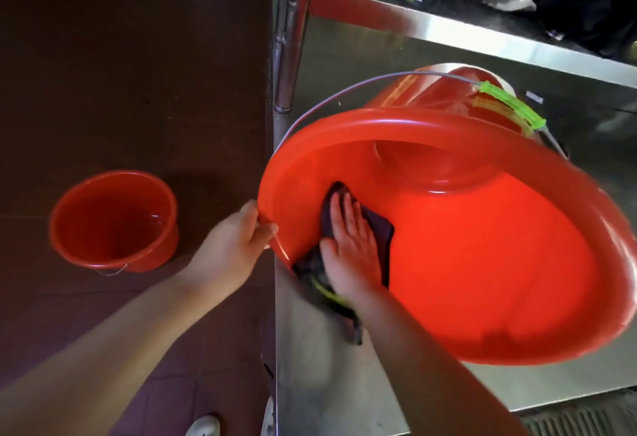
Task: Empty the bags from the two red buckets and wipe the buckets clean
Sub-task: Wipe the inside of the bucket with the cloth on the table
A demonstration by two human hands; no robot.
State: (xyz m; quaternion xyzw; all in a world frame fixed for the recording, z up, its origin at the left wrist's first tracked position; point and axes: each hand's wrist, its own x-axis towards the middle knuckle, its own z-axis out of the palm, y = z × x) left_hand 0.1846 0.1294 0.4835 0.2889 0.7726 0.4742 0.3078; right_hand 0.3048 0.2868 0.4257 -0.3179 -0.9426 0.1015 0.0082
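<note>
Steel bench (pixel 344 384) beside a dark tiled floor (pixel 120 56) carries the tipped red bucket (pixel 482 280), mouth toward the camera. On the floor stands the second red bucket (pixel 113 222), upright. Left hand (pixel 234 246) grips the tipped bucket's rim; right hand (pixel 351 242) presses flat, fingers straight, on a dark cloth (pixel 379 228) inside it.

Steel table (pixel 344 384): tipped red bucket (pixel 482 263). Dark floor (pixel 120 73): second bucket (pixel 113 222), seemingly empty.
</note>
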